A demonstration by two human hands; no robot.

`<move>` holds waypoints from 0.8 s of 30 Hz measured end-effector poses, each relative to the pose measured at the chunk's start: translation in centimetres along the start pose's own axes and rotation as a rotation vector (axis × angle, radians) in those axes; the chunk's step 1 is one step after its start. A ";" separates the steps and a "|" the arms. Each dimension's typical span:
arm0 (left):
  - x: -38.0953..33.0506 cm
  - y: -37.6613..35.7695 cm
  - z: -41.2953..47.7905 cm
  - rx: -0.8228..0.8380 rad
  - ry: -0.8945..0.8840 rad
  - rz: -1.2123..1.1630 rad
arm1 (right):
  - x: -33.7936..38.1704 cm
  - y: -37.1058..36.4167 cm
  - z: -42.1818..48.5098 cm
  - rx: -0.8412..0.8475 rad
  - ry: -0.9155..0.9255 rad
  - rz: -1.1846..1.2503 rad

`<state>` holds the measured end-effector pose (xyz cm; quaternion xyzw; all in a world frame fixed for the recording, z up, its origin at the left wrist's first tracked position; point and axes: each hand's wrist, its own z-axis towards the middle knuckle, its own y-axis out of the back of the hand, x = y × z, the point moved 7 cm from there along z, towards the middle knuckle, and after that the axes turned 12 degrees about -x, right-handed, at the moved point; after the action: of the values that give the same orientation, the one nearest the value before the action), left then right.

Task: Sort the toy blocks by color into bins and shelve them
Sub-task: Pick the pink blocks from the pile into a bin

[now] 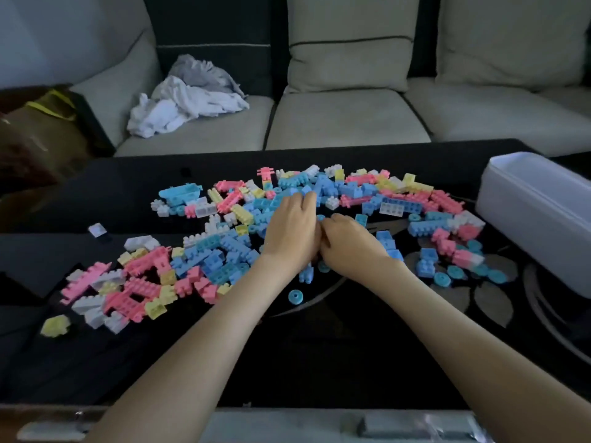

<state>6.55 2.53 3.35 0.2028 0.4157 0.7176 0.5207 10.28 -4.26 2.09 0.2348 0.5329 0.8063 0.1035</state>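
A wide pile of pastel toy blocks (pixel 224 251) in pink, blue, yellow and white is spread over the black glass table (pixel 319 353). My left hand (pixel 292 233) lies palm down on the middle of the pile, fingers resting on blue blocks (pixel 307 190). My right hand (pixel 350 246) is right beside it, fingers curled down among blue blocks; whether it holds one is hidden. A white rectangular bin (pixel 537 215) stands at the table's right edge. Blue round wheels (pixel 473 273) lie to the right of my right hand.
A beige sofa (pixel 345 119) runs behind the table, with a crumpled white and grey cloth (pixel 188 97) on its left seat. A dark bag (pixel 41 132) sits at the far left. One blue wheel (pixel 295 296) lies alone near my forearms.
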 end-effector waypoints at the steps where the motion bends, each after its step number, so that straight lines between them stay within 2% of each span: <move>1: -0.6 0.5 0.6 -0.042 -0.017 -0.014 | 0.0 0.9 -0.1 -0.015 0.033 0.025; 4: -3.9 1.1 2.0 -0.043 -0.042 -0.088 | -2.2 3.7 -0.6 -0.109 0.007 0.044; 6: -6.9 1.9 2.3 -0.082 -0.037 -0.236 | -4.8 6.0 -1.6 -0.210 -0.041 0.015; 9: -11.9 4.3 2.2 -0.244 -0.097 -0.498 | -8.5 10.8 -4.1 -0.351 -0.071 -0.177; 12: -17.8 4.0 2.3 -0.151 -0.132 -0.655 | -13.7 16.1 -8.1 -0.454 -0.273 -0.383; 14: -21.4 3.1 2.1 -0.053 -0.100 -0.748 | -17.0 17.8 -10.6 -0.384 -0.440 -0.503; 16: -24.2 2.2 1.6 0.011 -0.049 -0.871 | -19.4 17.9 -12.6 -0.229 -0.576 -0.498; 19: -27.5 0.3 0.4 0.162 0.017 -0.901 | -20.9 16.9 -14.3 -0.090 -0.596 -0.376; 21: -29.1 -0.5 -0.3 0.268 0.048 -0.885 | -21.2 17.1 -14.7 -0.097 -0.615 -0.273; 23: -29.9 -1.2 -0.6 0.350 0.093 -0.966 | -20.6 18.2 -15.2 -0.190 -0.691 -0.116; 24: -30.0 -1.0 -0.7 0.335 0.077 -0.939 | -20.6 18.4 -15.3 -0.179 -0.678 -0.141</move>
<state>17.89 -25.10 6.45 0.0479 0.5905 0.3364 0.7320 22.19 -32.79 8.39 0.4417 0.4105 0.7169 0.3499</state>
